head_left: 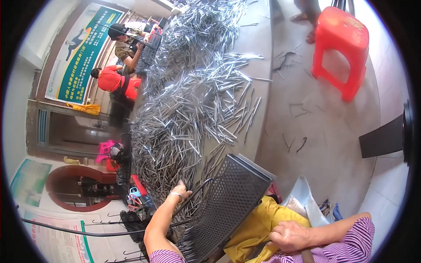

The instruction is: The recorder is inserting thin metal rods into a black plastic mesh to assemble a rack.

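My left hand (180, 191), with a light band at the wrist, reaches over the near edge of a large pile of thin metal rods (175, 144). Its thumb stands apart from the fingers, and the fingertips touch the rods. Right of that arm, a black perforated basket (221, 206) tilts against yellow cloth (258, 223) on my lap. Dark bristly pieces (187, 245) lie at the basket's lower left side. My right hand (289, 235) rests on the yellow cloth with curled fingers; whether cloth or something else is inside them is hidden.
The pile covers a long table (256, 65). On the right stand a red plastic stool (342, 37) and a dark fan-like object (386, 136). Loose rods lie on the floor. Two people (120, 83) work at the far left, one with a black basket. Red-handled tools (139, 185) and black hooks (131, 221) sit left.
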A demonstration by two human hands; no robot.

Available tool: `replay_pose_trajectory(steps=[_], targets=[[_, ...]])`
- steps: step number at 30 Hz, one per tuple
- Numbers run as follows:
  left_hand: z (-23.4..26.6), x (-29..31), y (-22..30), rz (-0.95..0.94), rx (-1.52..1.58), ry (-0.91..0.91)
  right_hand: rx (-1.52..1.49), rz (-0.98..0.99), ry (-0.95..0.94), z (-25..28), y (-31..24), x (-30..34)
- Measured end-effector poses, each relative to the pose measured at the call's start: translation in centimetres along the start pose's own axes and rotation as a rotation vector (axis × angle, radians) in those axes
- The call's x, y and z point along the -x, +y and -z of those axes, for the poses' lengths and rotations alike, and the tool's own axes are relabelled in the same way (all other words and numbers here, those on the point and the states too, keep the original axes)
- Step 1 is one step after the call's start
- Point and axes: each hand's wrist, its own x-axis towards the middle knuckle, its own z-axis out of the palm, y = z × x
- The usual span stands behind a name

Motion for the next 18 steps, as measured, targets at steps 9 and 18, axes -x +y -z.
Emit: replay_pose_trajectory(steps=[9, 18], targets=[[-0.6, -0.8, 0.0, 0.113, 0.394, 0.402, 0.014, -0.054, 0.012, -0.3, 0.5, -0.1], [1.2, -0.4, 2.1, 0.319, 0.312, 0.522, 0.022, -0.084, -0.004, -0.1, 0.4, -0.3]])
